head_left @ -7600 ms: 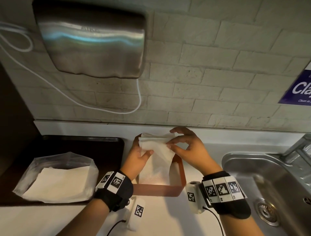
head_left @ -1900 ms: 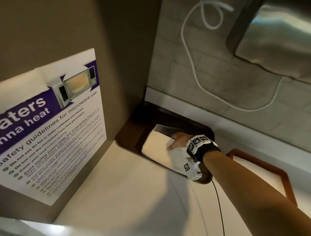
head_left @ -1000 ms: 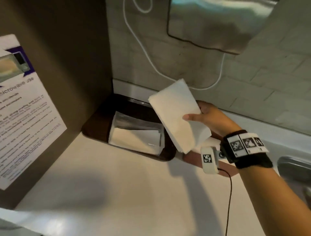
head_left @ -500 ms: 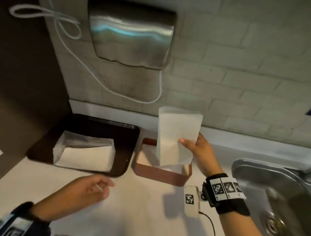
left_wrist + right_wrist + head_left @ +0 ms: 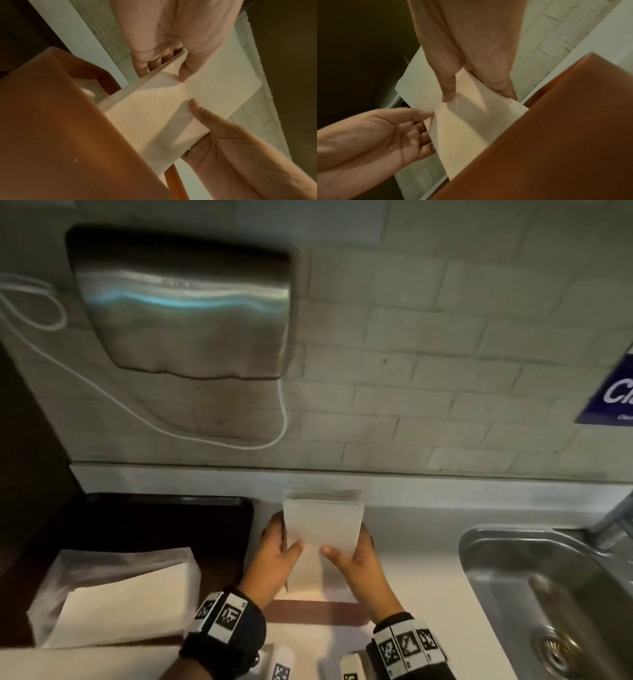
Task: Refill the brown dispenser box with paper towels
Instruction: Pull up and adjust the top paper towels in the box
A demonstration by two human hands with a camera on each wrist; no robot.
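Observation:
A thick stack of white paper towels (image 5: 323, 522) stands upright with its lower end inside the brown dispenser box (image 5: 318, 613). My left hand (image 5: 277, 546) grips the stack's left edge, thumb in front and fingers behind. On the right edge my right hand (image 5: 356, 549) holds it the same way. In the left wrist view the left hand (image 5: 169, 67) and the right hand (image 5: 223, 142) clasp the stack (image 5: 171, 108) above the box wall (image 5: 60, 121). The right wrist view shows the right hand (image 5: 476, 93), the left hand (image 5: 376, 135), the stack (image 5: 462, 128) and the box (image 5: 556, 135).
A dark tray (image 5: 171, 518) at the left carries a clear plastic bag of more paper towels (image 5: 113, 594). A steel sink (image 5: 548, 594) with a faucet (image 5: 616, 518) lies to the right. A metal hand dryer (image 5: 185, 313) and its white cord hang on the brick wall.
The right hand alone held the stack above the box half a second ago. The left hand has come up from the counter and taken the left edge, and the stack sits lower in the box.

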